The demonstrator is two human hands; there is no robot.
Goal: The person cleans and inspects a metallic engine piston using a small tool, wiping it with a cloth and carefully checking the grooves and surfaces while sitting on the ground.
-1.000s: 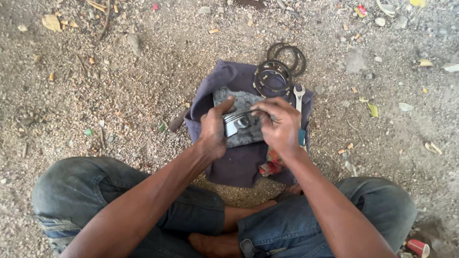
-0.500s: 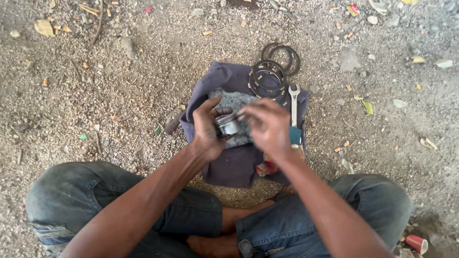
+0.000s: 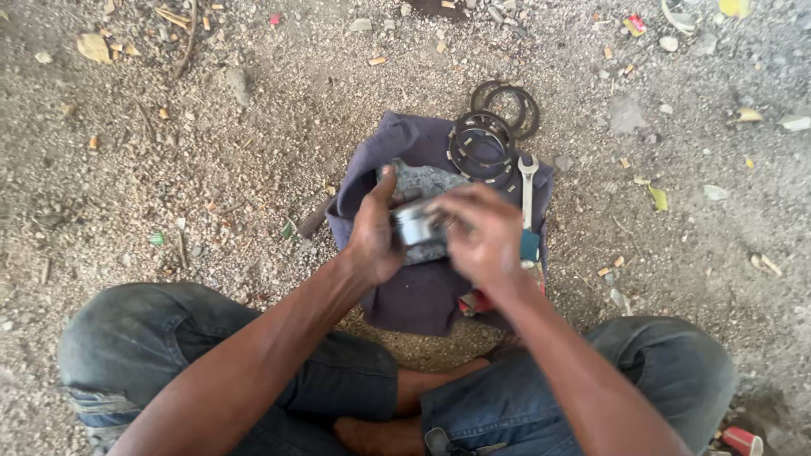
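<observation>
Gripping a shiny, perhaps cylindrical metal part (image 3: 416,225), left hand (image 3: 374,232) and right hand (image 3: 480,236)

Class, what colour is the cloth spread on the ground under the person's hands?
The cloth is dark purple, seen in the head view, the only one.

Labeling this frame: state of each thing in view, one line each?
Left hand: gripping the metal cylinder.
Right hand: on the cylinder's other side, blurred.
Metal cylinder: held off the cloth between both hands.
Purple cloth: spread flat on the gravel.
Grey block: resting on the cloth.
Ring plates: stacked at the cloth's far corner.
Spanner: lying flat on the cloth.
</observation>
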